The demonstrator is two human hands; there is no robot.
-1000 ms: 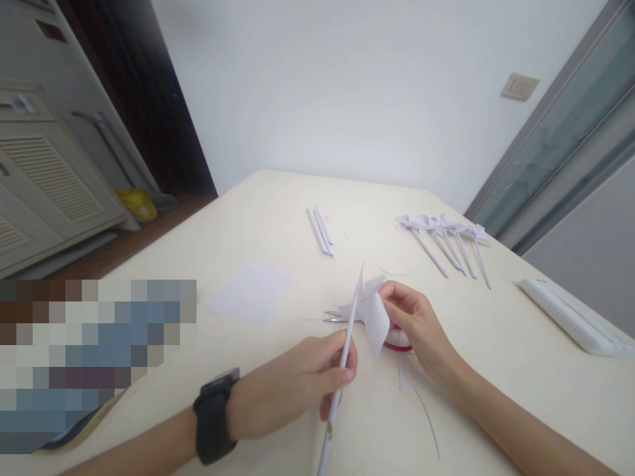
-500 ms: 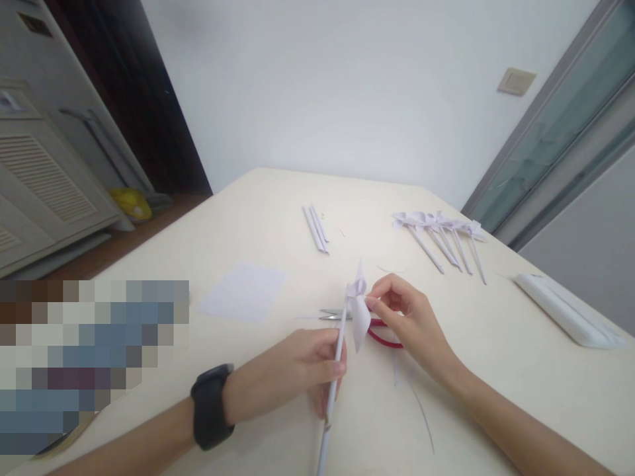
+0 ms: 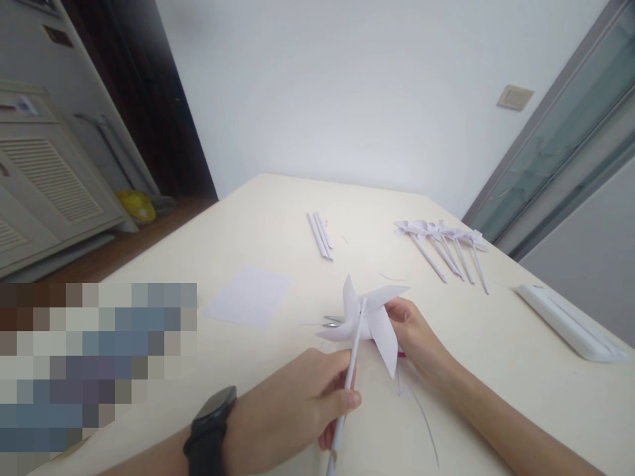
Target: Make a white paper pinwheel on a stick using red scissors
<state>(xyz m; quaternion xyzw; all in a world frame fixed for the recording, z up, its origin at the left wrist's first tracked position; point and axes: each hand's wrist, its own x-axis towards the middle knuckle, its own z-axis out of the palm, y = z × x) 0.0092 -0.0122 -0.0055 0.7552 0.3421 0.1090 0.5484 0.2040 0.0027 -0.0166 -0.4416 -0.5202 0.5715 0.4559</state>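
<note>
A white paper pinwheel (image 3: 384,334) is up over the table, its blades spread and the back of its hub toward me. My left hand (image 3: 317,396), with a black watch on the wrist, is closed round its rolled paper stick (image 3: 351,377). Behind the right-hand blades, my right hand (image 3: 411,330) is curled at the pinwheel; its fingertips are hidden. Scissors (image 3: 333,322) lie under the pinwheel, mostly covered, with blade tips and a bit of red handle showing. A thin wire (image 3: 424,416) lies near my right forearm.
Several finished pinwheels (image 3: 441,231) lie in a row at the back right. Rolled paper sticks (image 3: 320,236) rest at the back middle. A square paper sheet (image 3: 248,295) lies on the left, a white package (image 3: 570,324) at the right edge. The wall (image 3: 317,86) stands behind the table.
The pinwheel has turned from nearly edge-on to showing its spread blades from behind. My right hand's fingertips have gone out of sight behind them; my left hand still grips the stick.
</note>
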